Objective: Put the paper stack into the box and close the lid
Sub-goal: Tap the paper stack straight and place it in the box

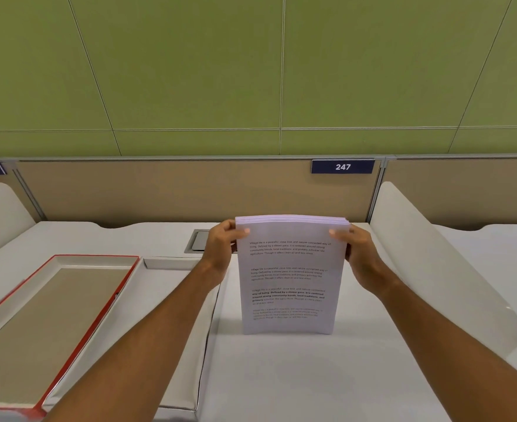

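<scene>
Paper stack squared up, box waiting open

Paper stack (290, 275) stands on its lower edge on the white table (312, 376), upright and leaning slightly back, its printed face toward the person. The left hand (220, 248) and the right hand (359, 254) each have their grip clamped on an upper side edge of the sheets, thumbs on the front page.

Left of the stack, beyond the left forearm, lies the open box (172, 300), a shallow white tray just beside the paper and not touching it. Further left of the stack rests the red-edged lid (56, 318), inside up, touching the box along one side.

By my reckoning the task is at an early stage: the sheets look gathered and aligned, but nothing is in the box and the lid is off. Laying the stack in and closing the lid both remain.

The top page carries paragraphs that begin "Village life is a peaceful, close-knit, and nature-connected way of living". Behind the stack, a navy sign (342, 166) on the partition reads "247".
</scene>
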A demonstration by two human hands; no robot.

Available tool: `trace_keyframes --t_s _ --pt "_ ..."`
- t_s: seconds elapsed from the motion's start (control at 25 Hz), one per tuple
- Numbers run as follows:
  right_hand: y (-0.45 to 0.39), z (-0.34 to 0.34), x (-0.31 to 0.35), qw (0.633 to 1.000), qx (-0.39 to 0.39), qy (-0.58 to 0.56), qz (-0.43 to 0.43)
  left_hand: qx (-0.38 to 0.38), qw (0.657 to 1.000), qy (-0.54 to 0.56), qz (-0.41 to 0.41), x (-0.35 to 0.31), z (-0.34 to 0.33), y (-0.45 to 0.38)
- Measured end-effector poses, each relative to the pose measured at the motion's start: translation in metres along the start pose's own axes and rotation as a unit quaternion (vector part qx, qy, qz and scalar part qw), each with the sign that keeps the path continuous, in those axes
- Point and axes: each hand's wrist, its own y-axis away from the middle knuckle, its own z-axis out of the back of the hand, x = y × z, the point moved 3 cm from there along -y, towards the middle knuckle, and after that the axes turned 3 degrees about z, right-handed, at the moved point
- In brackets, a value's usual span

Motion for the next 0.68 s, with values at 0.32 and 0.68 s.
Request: trace_keyframes --t_s 0.32,0.68 --pt "0.023 0.027 -0.043 0.988 0.025 0.152 -0.014 -0.035 0.965 -0.254 -0.05 0.037 0.022 0.013" --pt "0.029 0.028 -0.054 0.987 0.029 0.157 -0.017 -0.034 0.966 -0.254 -0.038 0.046 0.025 0.015"
